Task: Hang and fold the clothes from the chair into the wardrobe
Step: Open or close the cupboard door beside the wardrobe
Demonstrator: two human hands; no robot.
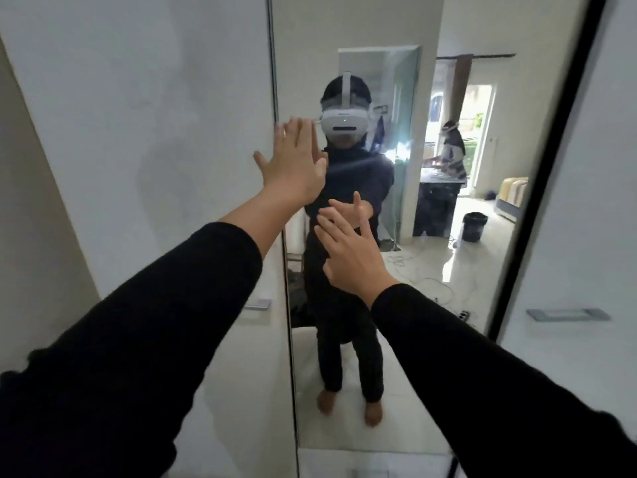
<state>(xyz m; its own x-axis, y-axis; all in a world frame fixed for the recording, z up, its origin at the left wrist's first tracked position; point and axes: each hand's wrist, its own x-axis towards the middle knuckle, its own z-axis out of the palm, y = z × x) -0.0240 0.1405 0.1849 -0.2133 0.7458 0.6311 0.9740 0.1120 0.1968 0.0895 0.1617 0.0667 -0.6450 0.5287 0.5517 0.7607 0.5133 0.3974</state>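
While both arms in black sleeves are reaching out toward the wardrobe, the person is standing square in front of its mirrored door (431, 201), and neither hand is holding any clothing. The left hand (293, 167) is spreading flat, fingers straight and released, right at the seam where the plain white door (155, 132) is meeting the mirror. The right hand (348, 250) is lying open lower down, fingers splayed against the glass or just off it; I cannot tell which. Judging by this, the step in hand is working the doors, either pushing the mirrored panel along or pressing it closed, and I cannot say which way it is going. No chair and no clothes are showing anywhere here, not even in the reflection, so the garments are sitting somewhere out of sight behind the person. A small handle (256, 303) is sitting low on the white door, and another handle (568, 313) is showing on the panel to the right. If the wardrobe is being opened, the next move is calling for a steady sideways push with flat palms, then turning back to the chair for a garment
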